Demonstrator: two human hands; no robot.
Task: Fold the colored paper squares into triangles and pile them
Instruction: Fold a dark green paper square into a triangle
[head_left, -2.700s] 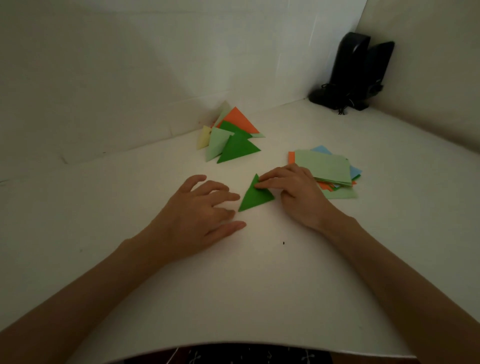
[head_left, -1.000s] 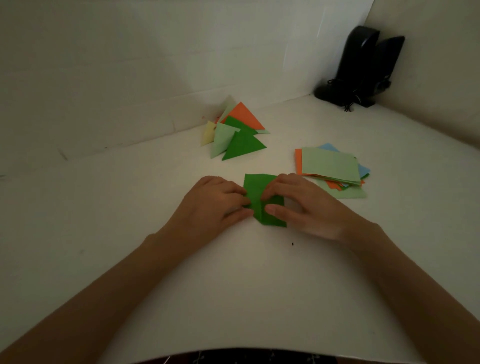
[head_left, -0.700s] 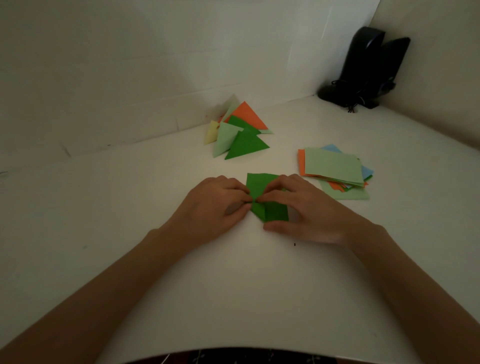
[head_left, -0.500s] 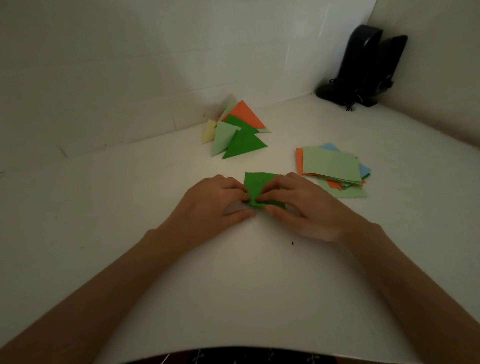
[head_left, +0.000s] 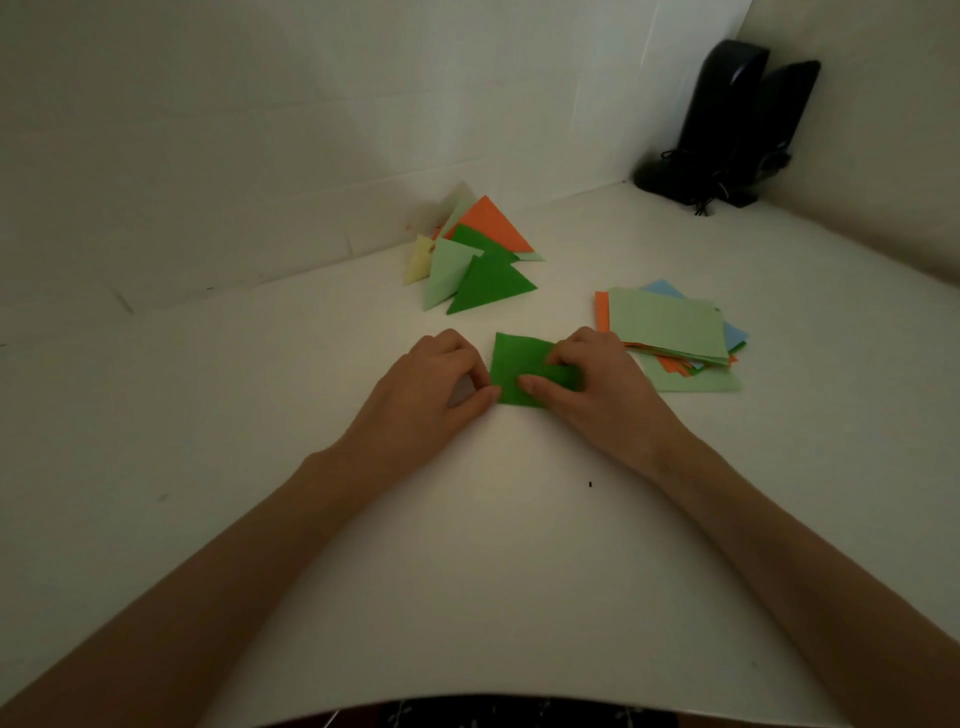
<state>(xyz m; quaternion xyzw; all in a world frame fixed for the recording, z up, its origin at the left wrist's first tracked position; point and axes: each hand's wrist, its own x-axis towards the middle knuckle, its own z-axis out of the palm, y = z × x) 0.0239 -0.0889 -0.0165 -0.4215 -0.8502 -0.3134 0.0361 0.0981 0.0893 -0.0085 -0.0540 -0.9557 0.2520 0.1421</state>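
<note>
One dark green sheet (head_left: 514, 364) mid-fold at frame centre, on table (head_left: 519, 571), between both hands. Left hand (head_left: 431, 387): fingers curled, thumb and fingertips pinching sheet's left edge. Right hand (head_left: 597, 389): curled fingers and thumb gripping turned-over flap; crease line hidden beneath. Right of centre: stack of unfolded squares (head_left: 667, 327), count unclear, so likely plenty left. Farther, upper centre: pile of finished triangles (head_left: 483, 270), about six showing, overlaps hiding any others.

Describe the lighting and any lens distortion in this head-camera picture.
Head view: dim overall, with a brighter patch on the table below the dark green paper; the right wall is dimmer than the back wall. Head view: wide-angle bending curves the table's near edge. No glare; the triangle pile looks reasonably sharp.
</note>
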